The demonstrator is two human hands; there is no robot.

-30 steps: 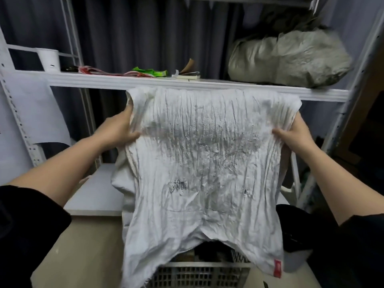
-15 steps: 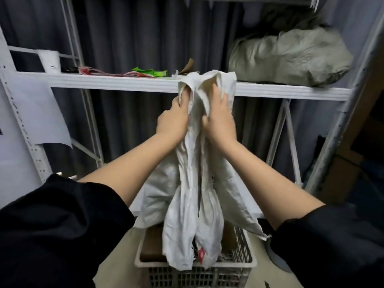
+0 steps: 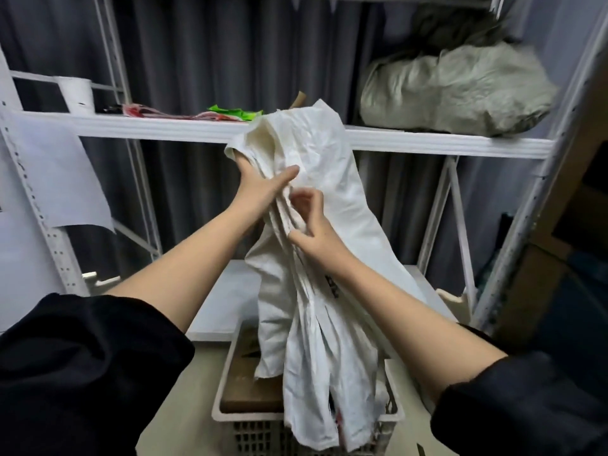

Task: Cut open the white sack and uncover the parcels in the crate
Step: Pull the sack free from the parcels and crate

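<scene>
Fingers of left hand [image 3: 260, 189] gripped the bunched white sack [image 3: 316, 225] near its top | right hand [image 3: 312, 222] fingers pinched its folds, frame centre | sack hung into crate [image 3: 227, 413], lower centre | brown parcel [image 3: 250, 383] showed inside.

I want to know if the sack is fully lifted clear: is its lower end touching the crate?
Touching. The head view shows the white sack hanging from both hands, its bottom draped over the crate front rim.
</scene>
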